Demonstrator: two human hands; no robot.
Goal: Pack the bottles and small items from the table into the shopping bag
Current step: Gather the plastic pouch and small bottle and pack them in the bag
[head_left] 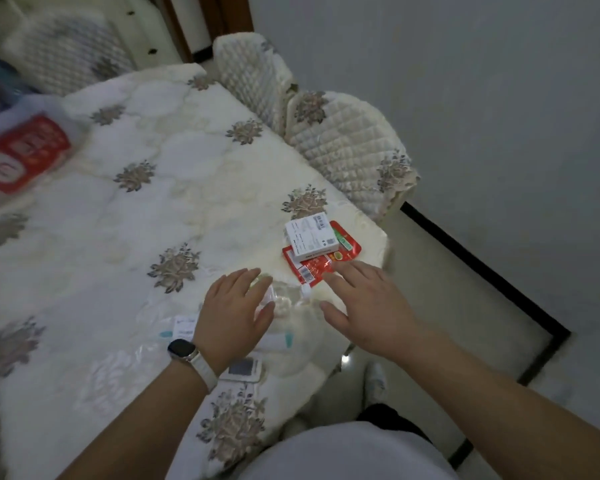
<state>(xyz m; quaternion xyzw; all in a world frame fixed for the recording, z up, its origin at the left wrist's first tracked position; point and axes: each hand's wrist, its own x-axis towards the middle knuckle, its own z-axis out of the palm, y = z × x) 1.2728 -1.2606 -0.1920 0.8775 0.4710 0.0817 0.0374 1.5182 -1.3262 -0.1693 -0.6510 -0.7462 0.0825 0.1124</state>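
Both hands hover low over the near right corner of the counter (pixel 153 220), which is covered in a flowered cloth. The left hand (pixel 236 313), with a watch (pixel 182 348) on its wrist, has its grip apart, the fingers straight and laid over what looks like a clear bottle (pixel 284 299) lying on its side. The bottle's small white cap (pixel 305 291) shows in the gap between the hands. The right hand (pixel 364 306) is spread too, holding nothing, with its fingertips at the near edge of the red sachets (pixel 347 249); whether they touch cannot be told. A white box (pixel 309 240) lies on top of the sachets. A white and teal packet (pixel 184 327) sits partly under the left hand. A red and white bag (pixel 21 154), blurred, stands well apart at the far left edge.

The bottle is probably light, thin-walled and slippery, and it would roll if nudged. It seems best taken round the middle of its body with the fingers wrapped, or by the neck just below the cap. The sachets are flat, soft and light, so they would need pinching at an edge or sliding off the counter's lip. The box is stiff and could be lifted by its long sides, perhaps together with the sachets beneath it. Nothing here looks fragile, though squeezing the bottle hard could buckle it.
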